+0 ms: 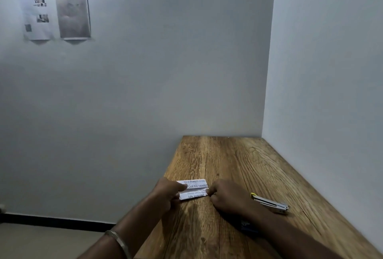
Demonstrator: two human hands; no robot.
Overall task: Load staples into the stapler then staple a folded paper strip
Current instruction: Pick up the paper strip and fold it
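A folded white paper strip (193, 189) with printed text lies on the wooden table (238, 159). My left hand (166, 193) presses its left end with the fingertips. My right hand (227, 195) pinches its right end. A small metal stapler (270, 203) with a yellow tip lies flat on the table to the right of my right hand, untouched. A small dark blue object (247, 225), partly hidden under my right forearm, rests near the table's front.
The table stands in a corner, with a white wall (323, 72) along its right side and another behind it. Its left edge drops to the floor (41, 240). Papers (56, 14) hang on the far wall.
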